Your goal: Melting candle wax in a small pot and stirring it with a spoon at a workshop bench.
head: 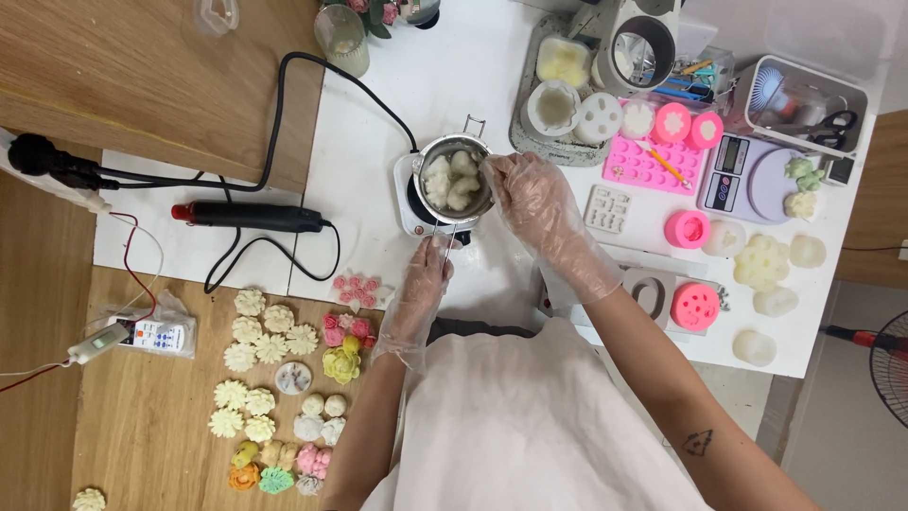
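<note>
I see bright, even, diffuse light across the glossy white tabletop (pixel 378 142), nearly washed out at upper right. Shadows stay faint and soft. Focus holds sharp throughout; straight edges bow slightly toward the frame's corners.

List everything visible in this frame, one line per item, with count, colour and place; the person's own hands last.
metal pot: one, silver, holding white lumps, on a small white hotplate at table centre
heat tool: one, black with red tip, left of the hotplate
flower-shaped pieces: many, mostly cream, some pink, yellow and green, on the wooden surface lower left
remote control: one, white, far left
silicone moulds: several, pink and white, right side of the table
digital scale: one, pale lilac, right
scissors: one pair, black, in a white container top right
left hand: clear glove, gripping the pot's handle
right hand: clear glove, at the pot's rim
</note>
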